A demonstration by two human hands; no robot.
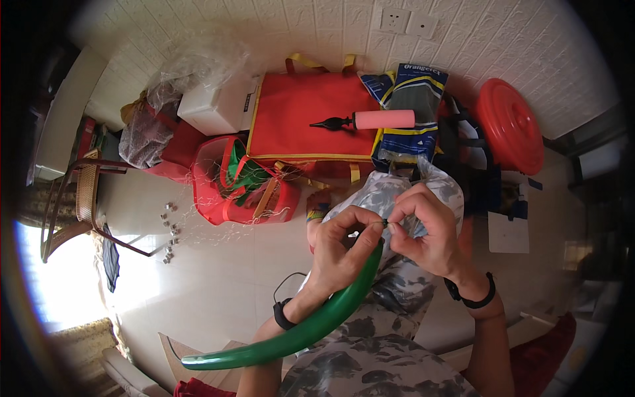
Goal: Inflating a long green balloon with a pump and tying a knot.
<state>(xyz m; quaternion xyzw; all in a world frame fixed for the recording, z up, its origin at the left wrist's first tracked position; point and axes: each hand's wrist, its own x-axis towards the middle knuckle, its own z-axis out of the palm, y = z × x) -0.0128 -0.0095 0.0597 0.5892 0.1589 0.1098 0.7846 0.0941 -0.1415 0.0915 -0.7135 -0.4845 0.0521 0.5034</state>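
Note:
A long green modelling balloon (pixel 317 322), inflated for most of its length, lies across my left forearm. Its thin, uninflated tail points to the lower left. My left hand (pixel 345 248) pinches the balloon's neck end between thumb and forefinger. Right beside it, my right hand (pixel 424 228) grips the small dark tip of the same neck with its fingertips. The two hands almost meet above my lap. Exactly how the neck is folded or looped is hidden by the fingers. A pink balloon hand pump (pixel 384 119) with a black nozzle lies ahead on the red bag.
Ahead stands a large red bag (pixel 307 111) with a blue package (pixel 416 94) on it. Left of it are an open red tote (pixel 203 173) and a white box (pixel 213 106). A red lidded bucket (pixel 513 129) stands right; a wicker chair (pixel 88 193) is far left.

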